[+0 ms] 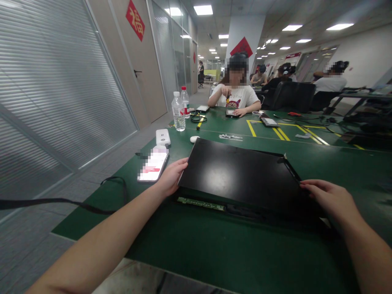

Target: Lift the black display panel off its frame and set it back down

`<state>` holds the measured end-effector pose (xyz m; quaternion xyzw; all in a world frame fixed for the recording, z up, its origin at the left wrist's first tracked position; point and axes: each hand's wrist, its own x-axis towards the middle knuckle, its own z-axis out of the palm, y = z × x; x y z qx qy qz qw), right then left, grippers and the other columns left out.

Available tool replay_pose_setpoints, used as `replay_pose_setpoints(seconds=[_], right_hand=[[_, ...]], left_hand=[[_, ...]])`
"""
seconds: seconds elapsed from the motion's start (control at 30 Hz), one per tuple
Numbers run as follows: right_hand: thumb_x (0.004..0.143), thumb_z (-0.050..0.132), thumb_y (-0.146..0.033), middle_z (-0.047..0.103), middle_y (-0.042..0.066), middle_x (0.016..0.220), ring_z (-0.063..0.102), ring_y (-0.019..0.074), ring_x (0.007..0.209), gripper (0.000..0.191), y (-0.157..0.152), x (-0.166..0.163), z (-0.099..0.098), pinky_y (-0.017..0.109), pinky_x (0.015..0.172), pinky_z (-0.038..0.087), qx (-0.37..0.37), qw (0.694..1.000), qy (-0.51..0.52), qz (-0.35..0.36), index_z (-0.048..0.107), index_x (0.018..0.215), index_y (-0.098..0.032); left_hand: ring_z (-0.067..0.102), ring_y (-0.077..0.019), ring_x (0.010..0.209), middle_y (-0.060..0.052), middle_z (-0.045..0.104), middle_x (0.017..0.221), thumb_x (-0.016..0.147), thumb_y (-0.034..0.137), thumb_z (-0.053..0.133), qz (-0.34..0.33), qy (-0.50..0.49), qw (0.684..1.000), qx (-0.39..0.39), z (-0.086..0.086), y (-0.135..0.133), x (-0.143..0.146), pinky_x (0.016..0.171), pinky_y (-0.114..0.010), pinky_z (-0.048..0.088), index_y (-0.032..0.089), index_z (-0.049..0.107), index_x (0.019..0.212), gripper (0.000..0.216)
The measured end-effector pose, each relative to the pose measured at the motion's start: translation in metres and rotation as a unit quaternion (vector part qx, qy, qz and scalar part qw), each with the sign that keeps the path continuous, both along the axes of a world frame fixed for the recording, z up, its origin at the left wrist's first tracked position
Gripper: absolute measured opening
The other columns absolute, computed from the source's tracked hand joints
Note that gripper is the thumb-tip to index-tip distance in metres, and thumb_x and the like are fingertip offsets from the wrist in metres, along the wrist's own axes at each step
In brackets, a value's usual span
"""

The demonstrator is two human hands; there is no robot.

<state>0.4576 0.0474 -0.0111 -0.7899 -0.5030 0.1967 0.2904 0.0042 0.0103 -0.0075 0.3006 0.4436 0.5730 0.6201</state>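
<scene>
A flat black panel (239,173), like a laptop screen, lies tilted on the green table (214,249). A thin green circuit strip (200,203) shows under its near edge. My left hand (171,176) grips the panel's left edge, fingers curled around it. My right hand (332,199) rests on the right near corner, with the fingers lying against the edge of the panel. The panel's near edge sits slightly raised above a dark base beneath it.
A phone (153,165) and a white charger (163,136) lie left of the panel. Two water bottles (178,111) stand further back. A person in a white shirt (235,96) works across the table. A black cable (61,202) trails off the left edge.
</scene>
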Motion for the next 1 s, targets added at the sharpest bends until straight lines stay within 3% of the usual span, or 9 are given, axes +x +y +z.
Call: replay_pose_setpoints(seconds=[0.43,0.83,1.0], right_hand=[[0.056,0.057,-0.050,0.075,0.004,0.075,0.066,0.0269,0.072,0.036,-0.001,-0.003,0.005,0.039,0.067,0.046,0.002,0.999,-0.048,0.008,0.077,0.076,-0.027],[0.057,0.055,-0.051,0.075,0.004,0.080,0.066,0.0265,0.076,0.040,-0.002,-0.006,0.009,0.039,0.073,0.045,-0.026,0.998,-0.049,0.002,0.077,0.080,-0.026],[0.058,0.055,-0.048,0.074,0.004,0.076,0.066,0.0261,0.074,0.036,-0.003,-0.008,0.010,0.038,0.071,0.045,-0.019,0.998,-0.052,-0.002,0.077,0.076,-0.027]], left_hand=[[0.074,-0.0195,0.085,-0.009,0.078,0.102,0.095,0.014,0.053,-0.003,0.024,1.000,-0.004,0.006,-0.004,0.005,0.072,-0.027,0.058,0.015,0.065,0.130,0.038],[0.074,-0.0207,0.086,-0.010,0.078,0.104,0.088,0.012,0.060,-0.019,0.051,0.998,0.015,0.009,-0.009,0.006,0.067,-0.026,0.058,0.016,0.059,0.136,0.047],[0.071,-0.0257,0.102,-0.010,0.075,0.118,0.084,0.018,0.067,-0.037,0.097,0.994,0.034,0.005,-0.007,-0.002,0.083,-0.034,0.058,0.020,0.063,0.133,0.049]])
